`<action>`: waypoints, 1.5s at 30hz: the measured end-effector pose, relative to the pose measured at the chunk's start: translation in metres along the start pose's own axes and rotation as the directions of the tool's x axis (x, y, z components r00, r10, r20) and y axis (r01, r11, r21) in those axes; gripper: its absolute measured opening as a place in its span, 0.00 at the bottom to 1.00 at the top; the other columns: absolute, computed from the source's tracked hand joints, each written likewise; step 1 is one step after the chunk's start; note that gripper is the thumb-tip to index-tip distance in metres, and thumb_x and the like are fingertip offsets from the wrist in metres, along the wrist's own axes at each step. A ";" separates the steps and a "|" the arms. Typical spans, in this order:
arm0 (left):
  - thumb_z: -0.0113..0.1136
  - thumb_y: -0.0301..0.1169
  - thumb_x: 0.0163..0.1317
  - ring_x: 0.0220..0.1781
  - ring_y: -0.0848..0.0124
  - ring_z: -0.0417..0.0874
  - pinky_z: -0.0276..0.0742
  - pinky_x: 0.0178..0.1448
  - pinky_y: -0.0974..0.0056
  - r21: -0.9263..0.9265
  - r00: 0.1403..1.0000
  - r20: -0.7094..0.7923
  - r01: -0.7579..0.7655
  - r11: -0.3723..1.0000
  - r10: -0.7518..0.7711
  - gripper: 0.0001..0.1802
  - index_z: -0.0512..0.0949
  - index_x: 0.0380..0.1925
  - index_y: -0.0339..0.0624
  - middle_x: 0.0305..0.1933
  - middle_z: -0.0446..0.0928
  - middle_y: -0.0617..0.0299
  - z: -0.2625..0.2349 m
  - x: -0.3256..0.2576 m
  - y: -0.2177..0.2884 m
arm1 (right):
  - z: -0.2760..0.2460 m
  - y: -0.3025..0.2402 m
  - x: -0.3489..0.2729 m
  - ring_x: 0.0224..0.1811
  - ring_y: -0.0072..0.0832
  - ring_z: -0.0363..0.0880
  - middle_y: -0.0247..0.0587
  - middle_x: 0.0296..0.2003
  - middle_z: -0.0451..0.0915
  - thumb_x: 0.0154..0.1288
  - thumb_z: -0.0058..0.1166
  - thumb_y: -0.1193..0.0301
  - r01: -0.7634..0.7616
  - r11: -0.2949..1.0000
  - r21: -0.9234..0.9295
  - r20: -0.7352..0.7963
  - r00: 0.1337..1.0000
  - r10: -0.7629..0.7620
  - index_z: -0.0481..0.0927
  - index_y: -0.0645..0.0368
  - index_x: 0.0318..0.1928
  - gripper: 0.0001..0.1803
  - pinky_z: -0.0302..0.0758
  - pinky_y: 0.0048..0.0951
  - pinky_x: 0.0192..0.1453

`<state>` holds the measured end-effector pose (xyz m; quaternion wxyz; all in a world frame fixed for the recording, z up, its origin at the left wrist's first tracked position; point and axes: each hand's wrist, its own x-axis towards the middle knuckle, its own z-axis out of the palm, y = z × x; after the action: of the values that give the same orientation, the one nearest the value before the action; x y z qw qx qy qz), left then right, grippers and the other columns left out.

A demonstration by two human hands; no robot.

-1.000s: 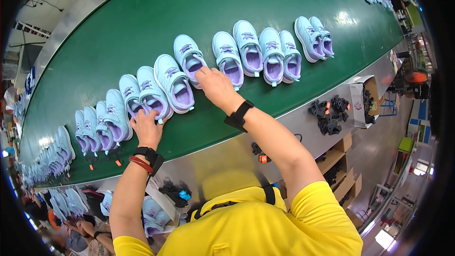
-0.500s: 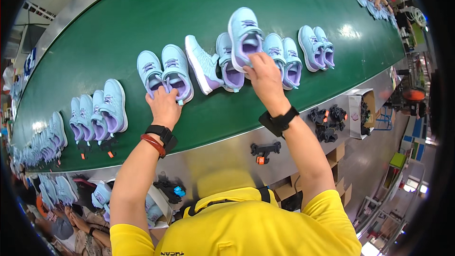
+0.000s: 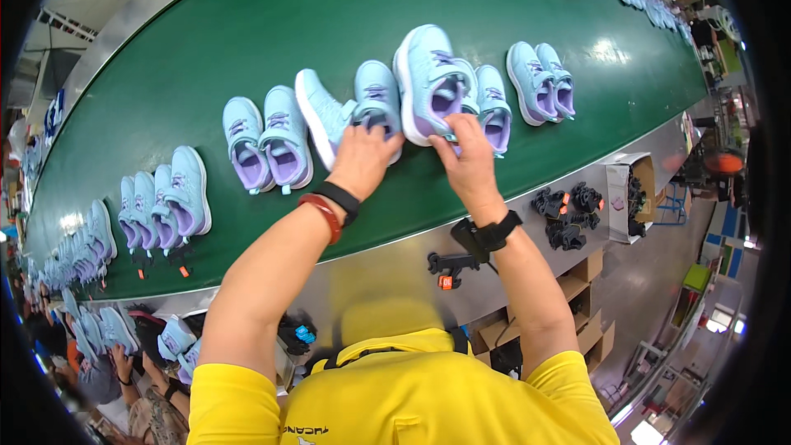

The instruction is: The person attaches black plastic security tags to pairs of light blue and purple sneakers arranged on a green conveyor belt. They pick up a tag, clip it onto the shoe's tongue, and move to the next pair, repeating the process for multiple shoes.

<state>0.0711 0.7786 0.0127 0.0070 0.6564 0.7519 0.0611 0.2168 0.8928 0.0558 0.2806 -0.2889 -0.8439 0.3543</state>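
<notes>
the right hand (image 3: 468, 158) pinched a raised light-blue shoe (image 3: 430, 82) at its heel, the left hand (image 3: 362, 161) pressed closed on its neighbour (image 3: 377, 97), while further pairs lay untouched along the green belt (image 3: 247, 25).

Shoes sat in pairs along the conveyor belt (image 3: 247, 41): one pair (image 3: 268, 144) left of the hands, another pair (image 3: 541, 82) to the right, and clips (image 3: 567, 214) lay on the near bench (image 3: 387, 280).

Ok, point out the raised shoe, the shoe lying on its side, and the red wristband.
raised shoe (image 3: 428, 74), head view, on its upper.
shoe lying on its side (image 3: 323, 115), head view, on its side panel.
red wristband (image 3: 324, 214), head view, mid band.
</notes>
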 end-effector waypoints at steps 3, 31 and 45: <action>0.49 0.26 0.57 0.35 0.63 0.77 0.66 0.40 0.57 0.000 1.000 -0.016 0.003 1.000 -0.003 0.14 0.74 0.44 0.51 0.32 0.74 0.62 0.003 -0.018 -0.006 | 0.014 0.009 0.000 0.38 0.44 0.74 0.47 0.36 0.73 0.56 0.63 0.70 0.125 0.991 0.056 -0.007 0.992 -0.124 0.74 0.63 0.41 0.16 0.72 0.35 0.39; 0.70 0.25 0.42 0.66 0.50 0.63 0.62 0.63 0.47 0.083 0.952 0.008 0.305 0.949 -0.307 0.36 0.69 0.56 0.49 0.66 0.62 0.49 0.006 -0.069 -0.019 | -0.029 0.037 -0.037 0.41 0.42 0.72 0.42 0.39 0.72 0.49 0.64 0.75 0.274 0.935 -0.224 0.267 0.940 -0.211 0.74 0.57 0.43 0.19 0.70 0.40 0.45; 0.69 0.22 0.47 0.63 0.47 0.69 0.70 0.62 0.55 -0.487 0.853 0.079 0.485 0.726 -0.516 0.28 0.72 0.50 0.45 0.62 0.64 0.46 0.012 -0.085 -0.020 | -0.094 0.068 -0.157 0.43 0.40 0.71 0.38 0.35 0.75 0.42 0.67 0.72 0.086 0.952 -0.294 0.661 0.738 0.138 0.79 0.56 0.35 0.15 0.68 0.38 0.47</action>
<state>0.0644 0.6925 -0.0071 0.1661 0.4030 0.8599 0.2657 0.4062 0.8657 0.0174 -0.0972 -0.1926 -0.9279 0.3039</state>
